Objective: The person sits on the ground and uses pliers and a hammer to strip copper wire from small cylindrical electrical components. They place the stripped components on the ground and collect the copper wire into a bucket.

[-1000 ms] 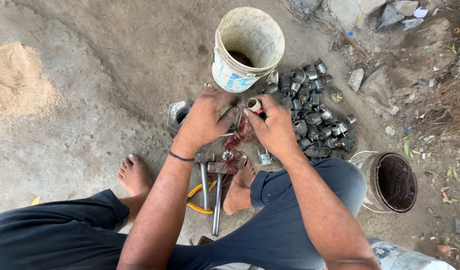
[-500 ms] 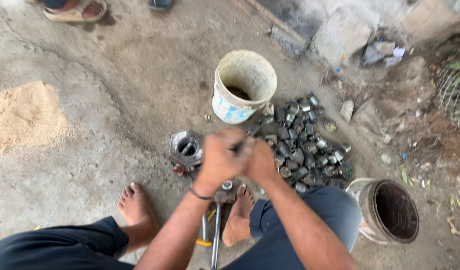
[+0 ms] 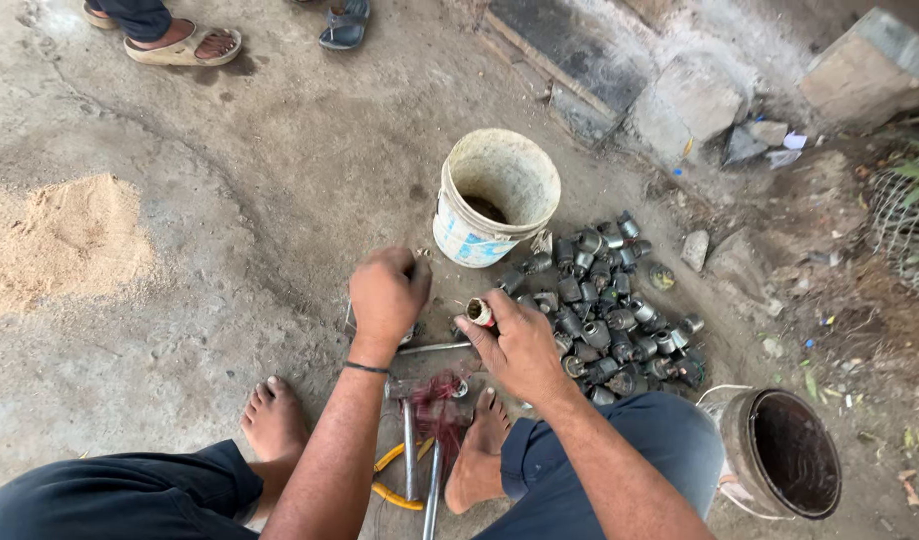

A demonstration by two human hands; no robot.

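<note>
1. Biggest risk I saw: the small metal fitting (image 3: 479, 312) was only pinched at the fingertips of the right hand (image 3: 520, 345), just right of centre frame. A greasy-looking part held that lightly could've slipped and rolled into the pile of similar fittings (image 3: 605, 315) right beside it, and good luck telling it apart after.
2. The left hand (image 3: 388, 292) was curled closed, knuckles up, over something on the ground. Couldn't tell what it gripped, the hand hid it. If it was pressing down on a tool, a slip could've jammed knuckles into the concrete.
3. Bare feet (image 3: 480, 450) sat right by the long-handled tools (image 3: 410, 455) in the lower middle, so a dropped part could've landed on toes.
4. The fitting itself looked short and cylindrical, dull brownish metal with a paler open end facing up, grimy.
5. White bucket (image 3: 495, 200) stood just above the hands, a dark rusty can (image 3: 785, 455) at lower right.
</note>
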